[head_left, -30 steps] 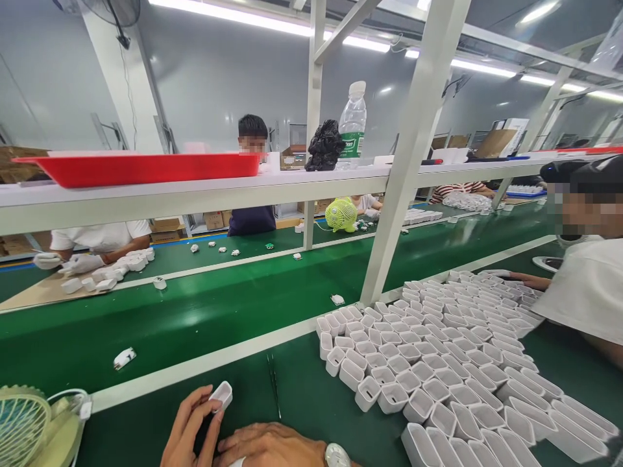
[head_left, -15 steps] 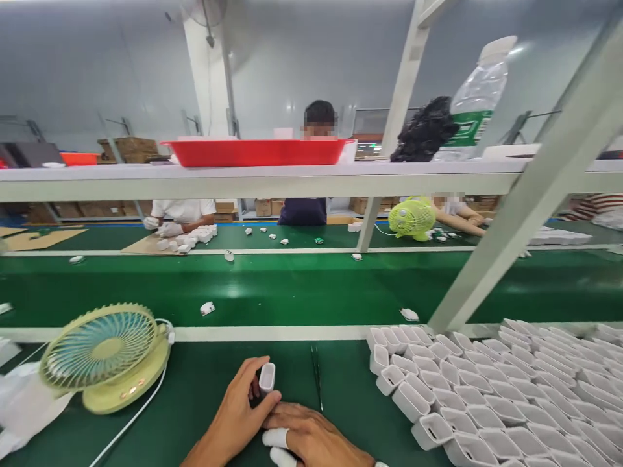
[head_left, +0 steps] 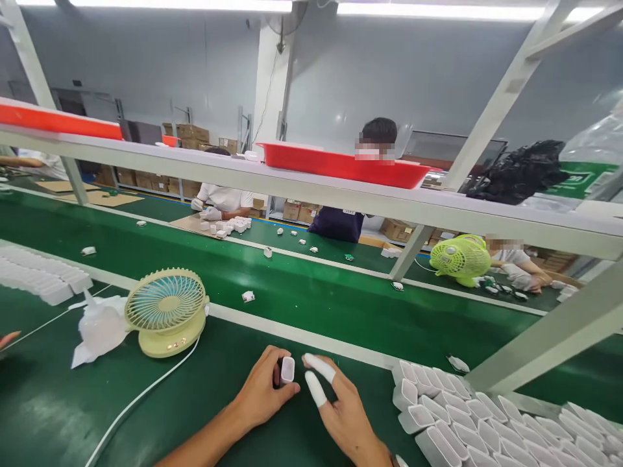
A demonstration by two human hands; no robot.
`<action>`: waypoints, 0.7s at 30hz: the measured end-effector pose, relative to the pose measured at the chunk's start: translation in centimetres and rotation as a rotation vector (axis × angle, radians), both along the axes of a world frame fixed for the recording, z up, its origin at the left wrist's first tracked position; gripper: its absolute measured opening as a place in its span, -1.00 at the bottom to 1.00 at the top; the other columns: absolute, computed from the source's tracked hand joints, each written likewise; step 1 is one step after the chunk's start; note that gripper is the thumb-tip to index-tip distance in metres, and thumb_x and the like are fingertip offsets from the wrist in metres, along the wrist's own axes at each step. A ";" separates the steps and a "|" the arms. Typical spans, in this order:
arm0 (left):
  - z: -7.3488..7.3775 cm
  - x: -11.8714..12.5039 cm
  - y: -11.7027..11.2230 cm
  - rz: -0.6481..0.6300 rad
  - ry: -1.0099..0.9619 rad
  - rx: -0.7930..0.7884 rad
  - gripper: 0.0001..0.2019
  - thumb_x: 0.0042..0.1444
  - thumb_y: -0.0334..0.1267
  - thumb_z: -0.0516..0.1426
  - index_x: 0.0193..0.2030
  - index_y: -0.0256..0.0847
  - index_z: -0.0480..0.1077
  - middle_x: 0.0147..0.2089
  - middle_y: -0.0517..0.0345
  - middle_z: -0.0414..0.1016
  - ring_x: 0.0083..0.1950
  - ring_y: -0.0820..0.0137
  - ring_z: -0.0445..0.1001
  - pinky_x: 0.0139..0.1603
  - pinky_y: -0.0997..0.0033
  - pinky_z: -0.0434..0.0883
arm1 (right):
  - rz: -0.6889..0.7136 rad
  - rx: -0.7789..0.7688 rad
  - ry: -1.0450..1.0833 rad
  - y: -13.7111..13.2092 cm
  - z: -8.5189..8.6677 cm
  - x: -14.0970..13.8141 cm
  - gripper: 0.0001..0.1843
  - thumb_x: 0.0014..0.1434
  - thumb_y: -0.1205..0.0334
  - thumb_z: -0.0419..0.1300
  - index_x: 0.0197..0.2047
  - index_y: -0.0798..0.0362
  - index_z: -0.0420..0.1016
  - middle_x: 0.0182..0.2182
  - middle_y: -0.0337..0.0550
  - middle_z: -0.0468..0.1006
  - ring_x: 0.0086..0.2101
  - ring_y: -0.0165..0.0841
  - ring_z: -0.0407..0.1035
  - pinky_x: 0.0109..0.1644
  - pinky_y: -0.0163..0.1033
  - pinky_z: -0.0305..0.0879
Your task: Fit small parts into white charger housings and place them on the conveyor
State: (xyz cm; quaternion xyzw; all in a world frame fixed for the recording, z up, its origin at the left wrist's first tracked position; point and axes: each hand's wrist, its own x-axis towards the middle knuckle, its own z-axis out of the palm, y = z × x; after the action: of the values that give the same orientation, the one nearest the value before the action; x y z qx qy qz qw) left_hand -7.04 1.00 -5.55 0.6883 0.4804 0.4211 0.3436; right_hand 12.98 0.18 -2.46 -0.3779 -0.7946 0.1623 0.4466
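My left hand (head_left: 265, 392) grips a small white plastic shell (head_left: 287, 370), held upright between thumb and fingers above the green table. My right hand (head_left: 338, 405) rests just to the right of it with fingers spread, two of them wearing white finger cots. It holds nothing. A packed group of several white shells (head_left: 462, 421) lies on the table at the right, open ends up.
A pale yellow desk fan (head_left: 165, 311) with a white cable stands to the left, beside a crumpled white bag (head_left: 100, 327). The green conveyor belt (head_left: 341, 305) beyond carries scattered small parts. A white frame strut (head_left: 549, 337) crosses at right. People work on the far side.
The view has swung left, bringing the fan toward the middle. My right hand has come off my left hand and spread its fingers. The shell stays in my left hand.
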 end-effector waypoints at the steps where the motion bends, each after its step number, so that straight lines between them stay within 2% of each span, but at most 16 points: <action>1: 0.1 0.0 0.0 -0.007 0.008 -0.009 -0.63 0.06 -0.31 0.25 0.04 -0.14 0.40 -0.17 0.20 0.39 -0.31 0.41 0.36 -0.25 0.39 0.40 | -0.009 -0.018 -0.019 1.1 0.3 -0.4 -0.59 0.40 0.20 0.11 0.27 -0.09 0.46 0.09 0.00 0.60 0.04 -0.18 0.54 0.19 -0.04 0.50; 5: 0.3 -0.1 0.0 -0.026 0.048 -0.031 -0.60 0.01 -0.29 0.30 0.03 -0.13 0.41 -0.23 0.25 0.36 -0.31 0.41 0.33 -0.27 0.41 0.34 | -0.025 -0.112 -0.132 6.1 0.4 -2.4 -0.53 0.35 0.24 0.11 0.29 -0.02 0.43 0.15 0.03 0.55 0.17 -0.14 0.44 0.33 0.10 0.36; 10: 0.4 -0.2 0.3 -0.023 0.078 -0.070 -0.46 -0.07 -0.27 0.36 0.09 -0.14 0.37 -0.17 0.22 0.36 -0.27 0.39 0.35 -0.23 0.37 0.33 | 0.004 -0.185 -0.204 12.7 -1.3 -5.7 -0.40 0.21 0.35 0.16 0.33 0.03 0.40 0.21 0.07 0.51 0.26 -0.10 0.35 0.37 0.15 0.28; 14: 0.6 -0.5 0.4 -0.071 0.086 -0.095 -0.38 -0.11 -0.30 0.38 0.14 -0.16 0.34 -0.08 0.16 0.38 -0.24 0.37 0.36 -0.17 0.32 0.36 | 0.029 -0.252 -0.247 17.1 -2.5 -8.5 -0.32 0.15 0.38 0.20 0.36 0.09 0.36 0.25 0.13 0.47 0.30 -0.08 0.30 0.40 0.13 0.23; 18: 0.5 -0.8 0.4 -0.106 0.099 -0.093 -0.35 -0.11 -0.34 0.37 0.17 -0.17 0.31 -0.06 0.13 0.37 -0.21 0.35 0.36 -0.14 0.30 0.36 | 0.037 -0.306 -0.254 20.1 -3.2 -10.7 -0.33 0.10 0.47 0.22 0.31 0.17 0.40 0.23 0.19 0.49 0.28 -0.08 0.32 0.41 0.12 0.19; 21: 0.2 -1.0 0.7 -0.126 0.101 -0.081 -0.40 -0.07 -0.34 0.34 0.16 -0.14 0.32 -0.06 0.15 0.37 -0.21 0.35 0.36 -0.17 0.33 0.34 | 0.033 -0.322 -0.222 20.9 -3.1 -11.4 -0.44 0.11 0.47 0.26 0.21 0.14 0.49 0.17 0.13 0.54 0.23 -0.07 0.38 0.38 0.18 0.22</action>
State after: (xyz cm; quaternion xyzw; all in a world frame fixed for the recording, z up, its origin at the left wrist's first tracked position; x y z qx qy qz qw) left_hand -8.05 1.68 -5.37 0.7233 0.4695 0.3436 0.3721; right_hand 1.63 21.10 -5.61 -0.4471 -0.8087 0.2521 0.2872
